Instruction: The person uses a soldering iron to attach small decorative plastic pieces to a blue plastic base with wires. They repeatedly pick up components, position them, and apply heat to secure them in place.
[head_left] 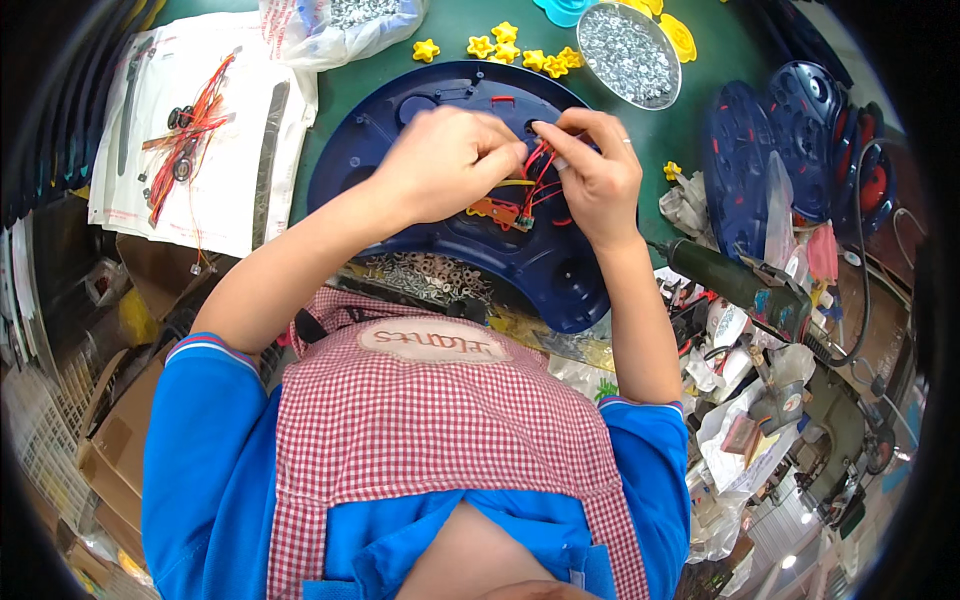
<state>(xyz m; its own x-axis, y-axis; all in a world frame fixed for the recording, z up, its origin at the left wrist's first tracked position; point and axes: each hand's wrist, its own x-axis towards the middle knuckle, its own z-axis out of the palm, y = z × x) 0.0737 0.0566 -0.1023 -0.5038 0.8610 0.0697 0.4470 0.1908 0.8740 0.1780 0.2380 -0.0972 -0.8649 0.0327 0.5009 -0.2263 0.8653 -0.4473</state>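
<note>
A dark blue, curved plastic shell [350, 150] lies hollow side up before me, with both hands over it. Inside it a small orange-brown circuit board [493, 211] has several red wires [541, 185] and a yellow one running from it. My left hand [450, 165] is closed, thumb against fingers, beside the wires; its fingertips hide whatever is in them. On the other side, my right hand [603, 180] pinches the red wires between thumb and fingers. A ring shows on one of its fingers.
Yellow star pieces [506, 50] and a bowl of screws [628, 55] stand beyond the shell. Wire bundles [187, 150] lie on a white bag at left. At right are more blue shells [740, 160] and a green power screwdriver [735, 285]. Loose screws [430, 277] lie close to me.
</note>
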